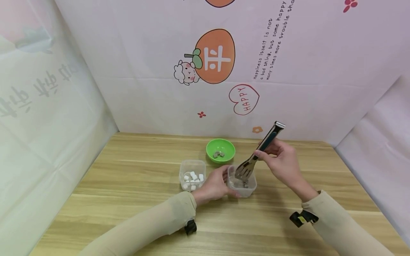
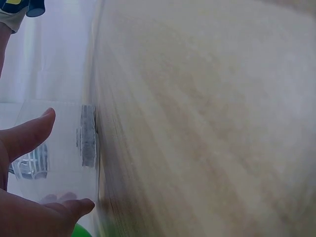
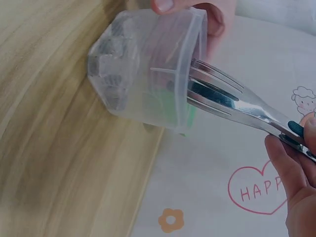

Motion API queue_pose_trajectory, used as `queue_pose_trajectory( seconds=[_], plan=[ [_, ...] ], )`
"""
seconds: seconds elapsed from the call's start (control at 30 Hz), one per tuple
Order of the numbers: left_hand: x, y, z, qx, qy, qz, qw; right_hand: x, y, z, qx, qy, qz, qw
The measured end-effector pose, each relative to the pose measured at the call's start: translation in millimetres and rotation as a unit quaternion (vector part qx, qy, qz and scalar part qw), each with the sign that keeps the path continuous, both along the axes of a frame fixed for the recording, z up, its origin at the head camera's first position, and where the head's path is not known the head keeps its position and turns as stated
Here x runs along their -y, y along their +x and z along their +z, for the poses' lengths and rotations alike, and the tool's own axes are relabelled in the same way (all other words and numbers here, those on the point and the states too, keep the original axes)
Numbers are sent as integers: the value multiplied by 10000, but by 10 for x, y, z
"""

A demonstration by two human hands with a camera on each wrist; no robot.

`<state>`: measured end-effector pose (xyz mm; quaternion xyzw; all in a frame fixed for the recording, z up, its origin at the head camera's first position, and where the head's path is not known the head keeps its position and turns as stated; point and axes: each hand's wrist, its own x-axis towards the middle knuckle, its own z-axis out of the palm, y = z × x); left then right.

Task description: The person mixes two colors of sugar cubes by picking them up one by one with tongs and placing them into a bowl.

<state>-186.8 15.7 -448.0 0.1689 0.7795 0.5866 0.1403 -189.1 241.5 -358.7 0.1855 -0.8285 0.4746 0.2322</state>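
Observation:
My left hand (image 1: pixel 214 185) grips a clear plastic container (image 1: pixel 247 192) by its side, thumb at the near wall and fingers at the far wall. Small grey cubes (image 1: pixel 245 184) show at the container's bottom. Between the thumb and fingers of my right hand (image 1: pixel 284 163) is a pair of metal tongs (image 1: pixel 270 138) with dark green grip inserts. Its slotted ends point down into the container, and in the right wrist view the tong tips (image 3: pixel 217 94) reach just inside the rim. The left wrist view shows the thumb (image 2: pixel 34 131) against the container's clear wall.
A second clear container (image 1: pixel 192 164) with several white cubes (image 1: pixel 194 176) stands left of the left hand. Behind both containers is a green bowl (image 1: pixel 221 143) with a few grey cubes (image 1: pixel 219 154). The wooden table (image 1: pixel 144 170) meets a printed cloth backdrop (image 1: pixel 153 103).

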Motion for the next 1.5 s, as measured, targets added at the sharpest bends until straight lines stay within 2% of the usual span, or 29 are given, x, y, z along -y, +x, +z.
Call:
queue_pose_trajectory(
  seconds=[0.13,0.47,0.7,1.0,1.2,1.5],
  plan=[
    [-3,-1,-3,32,-36,30,10000,-40,6,57,90,-85,-62,9999],
    [-8,13,-8,111,-93,77,9999,-79,-5,246,375,-750,66,9965],
    [-9,8,-2,123,-44,40,9999,-46,-73,353,357,-671,-150,9970],
    [-4,9,-8,143,-18,23,9999,76,-303,369,490,-1284,-31,9905],
    [-9,7,-3,101,16,6,9999,173,-468,347,684,-1264,-197,9894],
    [-4,-1,11,144,4,20,9999,326,-692,239,850,-1259,-167,9883]
  ],
)
